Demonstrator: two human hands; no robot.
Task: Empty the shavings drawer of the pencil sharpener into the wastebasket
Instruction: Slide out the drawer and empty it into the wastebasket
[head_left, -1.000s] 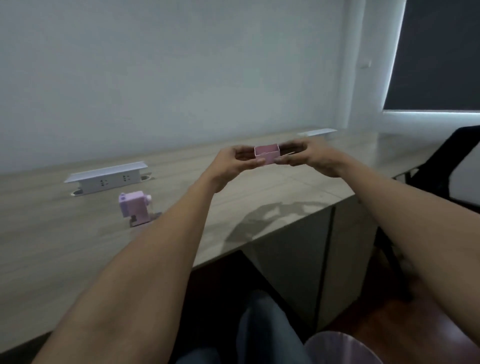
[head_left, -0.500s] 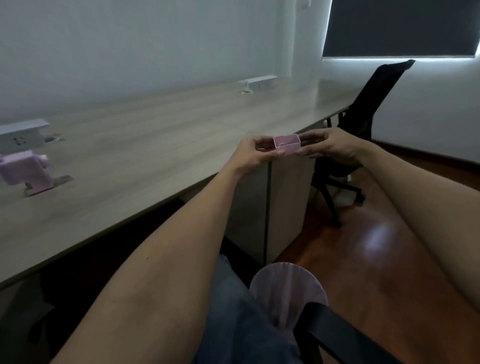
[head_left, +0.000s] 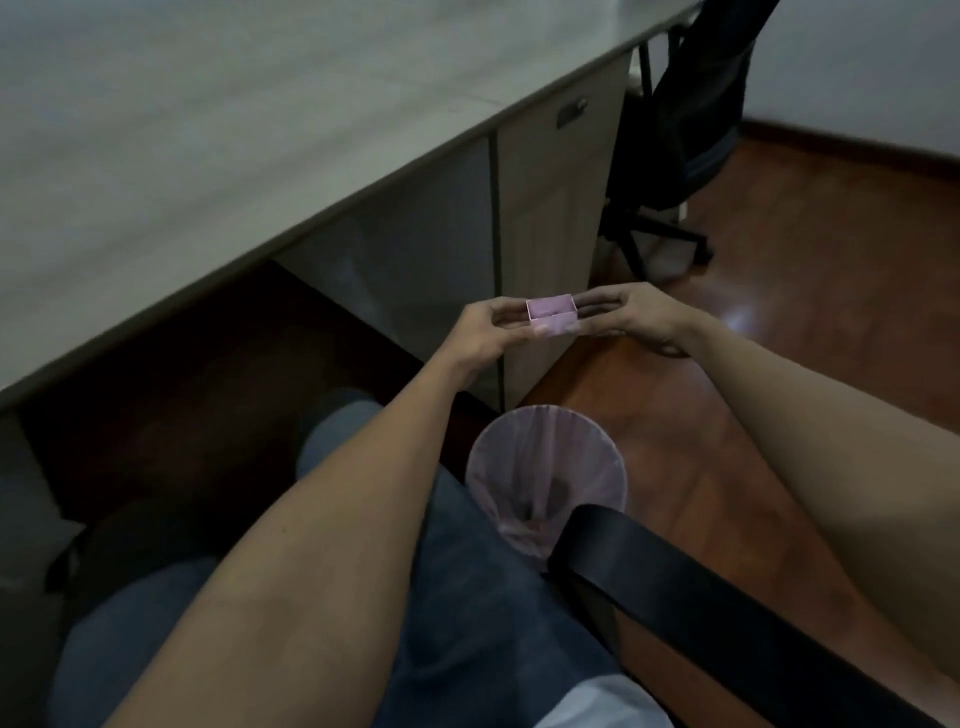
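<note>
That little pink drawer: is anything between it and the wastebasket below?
Nothing visible. Both hands, left and right, hold the pink drawer in open air, its opening upward. The lined wastebasket stands open on the floor, nearer the person; a black chair armrest overlaps its near edge.

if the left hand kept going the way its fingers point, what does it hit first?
The pink drawer already in its grip; left hand points right, and past the drawer come the right hand's fingertips. Depth beyond is unclear.

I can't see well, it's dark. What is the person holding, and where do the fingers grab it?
A small pink shavings drawer, open side up. The left hand pinches its left end and the right hand its right end.
</note>
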